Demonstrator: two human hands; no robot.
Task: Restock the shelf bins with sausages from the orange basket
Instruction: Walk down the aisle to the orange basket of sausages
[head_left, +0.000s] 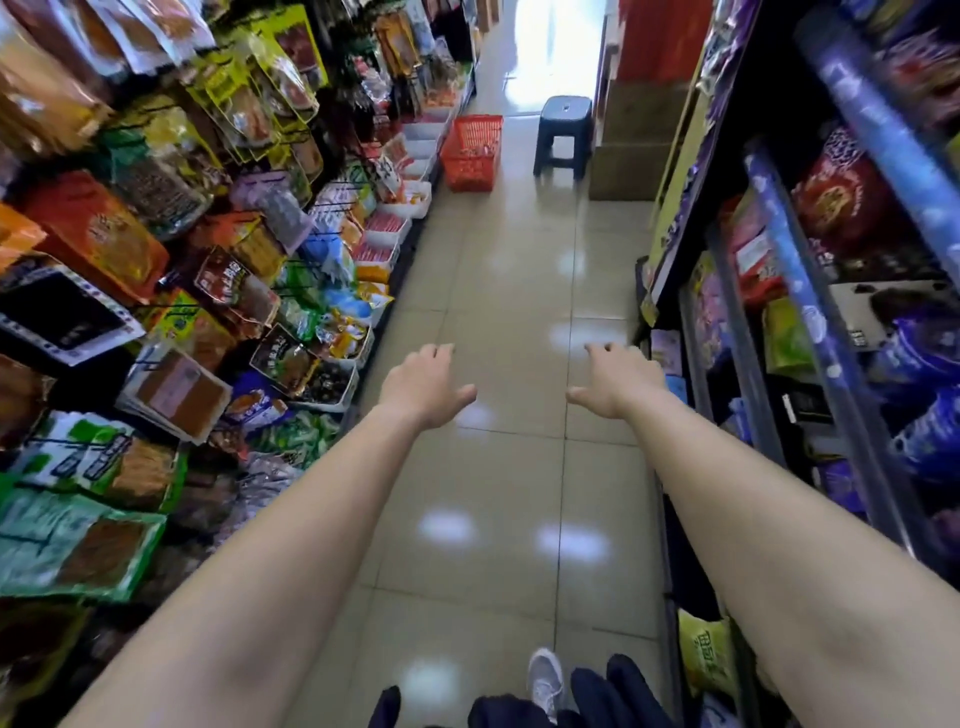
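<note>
1. Closing the distance to the orange basket (467, 174) looks like the step in hand. It stands on the tiled floor (498, 291) far down the aisle, well apart from both hands and just beside the low shelving on the left.
2. Both bare arms stretch forward above the floor. The left hand (423, 387) holds nothing; its fingers are relaxed and slightly parted, drooping at the tips, with the thumb splayed inward. The right hand (615, 382) mirrors it and is equally empty.
3. The white shelf bins (422, 207) run along the bottom of the left shelving up to the basket. Several hold red packets (383, 222), probably sausages, though they are too small to read.
4. A few pale and red packets show through the basket's mesh. How many it holds cannot be told.
5. To do the approach well, walk down the middle of the aisle with elbows drawn in. Hanging snack bags (156, 197) crowd the left side, and the right hand is already near the right-hand shelf edge.
6. A dark plastic stool (563, 135) stands just right of the basket, with cardboard boxes (628, 150) beside it. Stopping on the near side of the basket avoids squeezing between them.
7. Crouch facing the bins, so one hand lifts packets while the other steadies the bin.
8. Match each packet to the bin's existing stock before dropping it in.
</note>
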